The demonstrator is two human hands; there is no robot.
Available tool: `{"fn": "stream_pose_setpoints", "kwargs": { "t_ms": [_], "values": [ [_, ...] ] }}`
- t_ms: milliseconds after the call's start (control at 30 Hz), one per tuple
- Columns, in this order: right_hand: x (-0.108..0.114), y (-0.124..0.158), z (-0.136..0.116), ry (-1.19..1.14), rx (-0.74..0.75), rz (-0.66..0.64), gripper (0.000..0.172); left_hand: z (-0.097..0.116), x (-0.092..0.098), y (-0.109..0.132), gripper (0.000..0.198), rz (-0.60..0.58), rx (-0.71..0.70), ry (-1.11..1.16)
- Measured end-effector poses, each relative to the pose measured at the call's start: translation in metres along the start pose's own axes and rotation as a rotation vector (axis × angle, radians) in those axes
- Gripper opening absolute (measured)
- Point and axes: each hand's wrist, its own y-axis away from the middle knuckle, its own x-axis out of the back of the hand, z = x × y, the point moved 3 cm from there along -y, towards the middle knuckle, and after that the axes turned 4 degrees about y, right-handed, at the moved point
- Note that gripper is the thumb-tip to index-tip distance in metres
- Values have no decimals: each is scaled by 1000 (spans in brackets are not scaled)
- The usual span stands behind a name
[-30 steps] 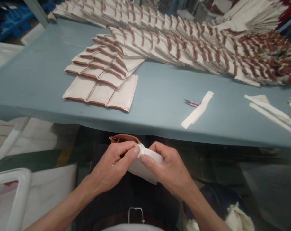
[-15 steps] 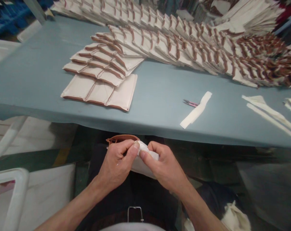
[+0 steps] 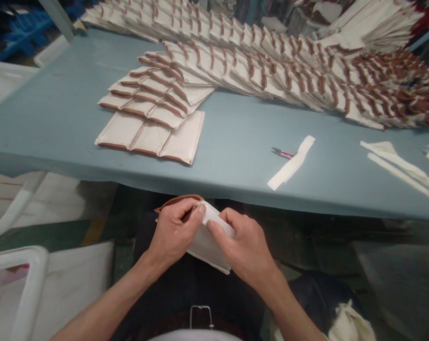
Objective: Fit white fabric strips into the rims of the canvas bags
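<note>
Over my lap, just off the table's front edge, both hands grip one white fabric piece with brown edging (image 3: 209,248). My left hand (image 3: 175,229) pinches its upper corner between thumb and fingers, beside the curved brown edge. A short way to the right, my right hand (image 3: 241,237) is closed on the white upper edge, thumb on top. The lower part of the piece hangs down between the hands. On the table beyond lies a similar flat piece with seamed sections (image 3: 129,130), partly under an overlapping stack (image 3: 154,92).
Long overlapping rows of brown-edged white pieces (image 3: 257,71) run across the back of the blue-covered table (image 3: 236,137). Thread snips (image 3: 282,152) lie partly under a white strip (image 3: 291,163). More strips (image 3: 402,163) lie to the right. A white frame (image 3: 22,293) stands at lower left.
The white edge between my hands now lies straighter and flatter, and more of the piece's lower part shows. My hands stay close to the same place; the view has shifted slightly.
</note>
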Motion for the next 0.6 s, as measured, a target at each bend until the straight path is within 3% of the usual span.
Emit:
{"fn": "stream_pose_setpoints", "kwargs": {
  "t_ms": [133,367,600],
  "values": [
    [4,15,3,60,28,21,35,-2,6,-3,34,31,44,27],
    [-5,49,24,-211,-117,-152,55,10,8,-2,32,-96,69,6],
    [-6,83,18,-321,-151,-300,64,22,12,-8,29,-179,64,36]
  ]
}}
